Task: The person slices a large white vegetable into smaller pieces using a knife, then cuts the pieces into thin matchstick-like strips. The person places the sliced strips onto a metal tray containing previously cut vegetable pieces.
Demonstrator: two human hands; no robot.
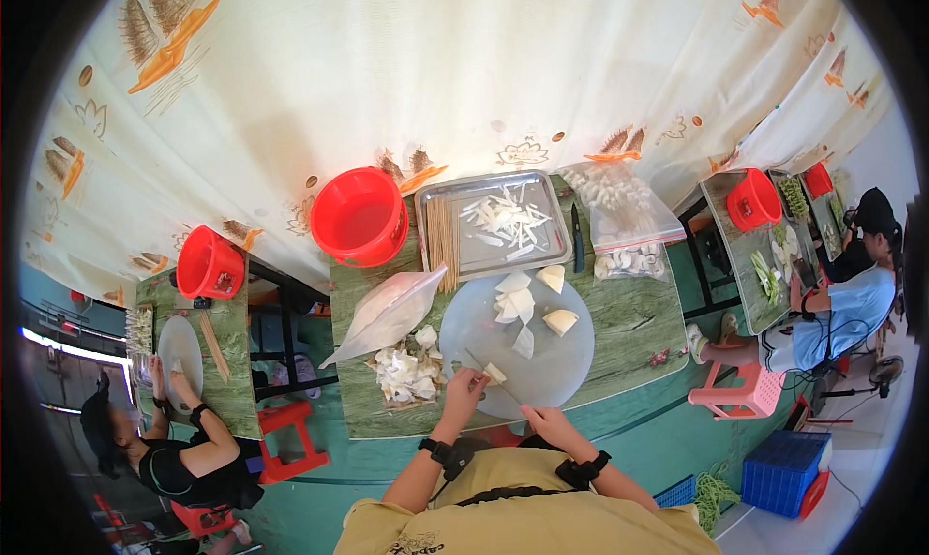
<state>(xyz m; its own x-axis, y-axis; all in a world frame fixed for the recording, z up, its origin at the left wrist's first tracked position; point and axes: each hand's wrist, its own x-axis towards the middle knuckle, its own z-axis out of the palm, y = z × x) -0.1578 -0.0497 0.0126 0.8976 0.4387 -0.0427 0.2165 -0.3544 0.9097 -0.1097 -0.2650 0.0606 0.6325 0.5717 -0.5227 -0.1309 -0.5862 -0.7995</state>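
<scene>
A round plastic cutting board point(570, 363) lies on the table before me. My left hand point(464, 399) has its fingertips on a small pale vegetable chunk point(496, 372) near the board's front left edge. In my right hand point(549, 423) is a thin-bladed knife point(510, 394), its blade slanting away to the left beside the chunk. Thin white slices point(514, 301) lie overlapping farther back on the board. Two thicker cut chunks, one at the back point(551, 278) and one at the right point(560, 322), rest there too.
Behind the board a metal tray point(493, 270) holds white strips point(508, 217) and wooden skewers point(443, 243). A dark knife point(578, 239) and bagged pale pieces point(628, 210) lie right. Peelings point(408, 372), a plastic bag point(392, 312) and a red bucket point(359, 217) are left. People work at side tables.
</scene>
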